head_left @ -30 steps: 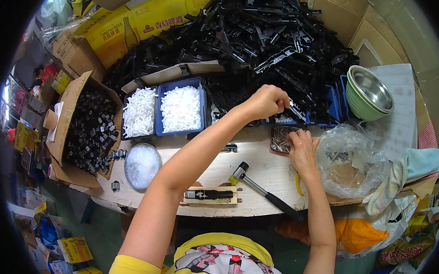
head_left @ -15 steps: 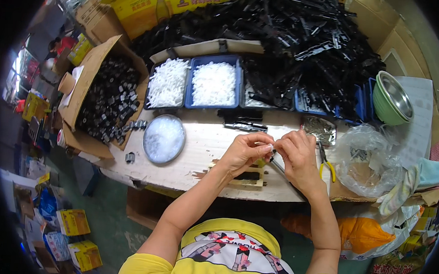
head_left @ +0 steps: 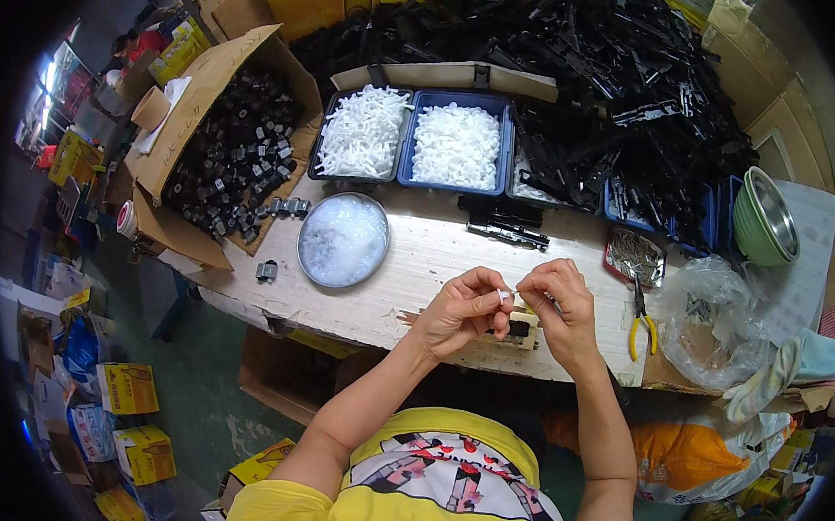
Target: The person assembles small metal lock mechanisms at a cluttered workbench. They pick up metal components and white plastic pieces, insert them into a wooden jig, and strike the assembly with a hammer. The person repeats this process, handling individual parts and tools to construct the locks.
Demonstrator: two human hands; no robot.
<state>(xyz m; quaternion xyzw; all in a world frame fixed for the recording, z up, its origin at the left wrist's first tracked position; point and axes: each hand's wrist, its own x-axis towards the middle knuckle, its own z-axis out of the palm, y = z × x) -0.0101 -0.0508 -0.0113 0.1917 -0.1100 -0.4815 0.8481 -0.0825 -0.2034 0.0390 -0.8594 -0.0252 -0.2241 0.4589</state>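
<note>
The round dish with whitish gel (head_left: 343, 240) serves here as the reference. To its right and nearer to the person, the left hand (head_left: 466, 317) keeps a small white plastic piece (head_left: 504, 295) between thumb and fingers. Just beside this piece, the right hand (head_left: 562, 311) has its thumb and forefinger brought near together; whether they grip something, I cannot tell. Under the hands, also to the right of the dish, there is a pale wooden block (head_left: 529, 344), partly covered. Farther right of the dish lie the pliers with yellow handles (head_left: 642, 332), touching a small red tray of thin metal pins (head_left: 635, 258). Left of the dish stands a small grey metal part (head_left: 266, 271). Right of the dish and slightly farther lie narrow black metal bars (head_left: 507, 232). Behind the dish is a blue plastic tray (head_left: 449, 185) with white pieces; farthest, behind and right, rises a large heap of black metal parts (head_left: 621, 83).
</note>
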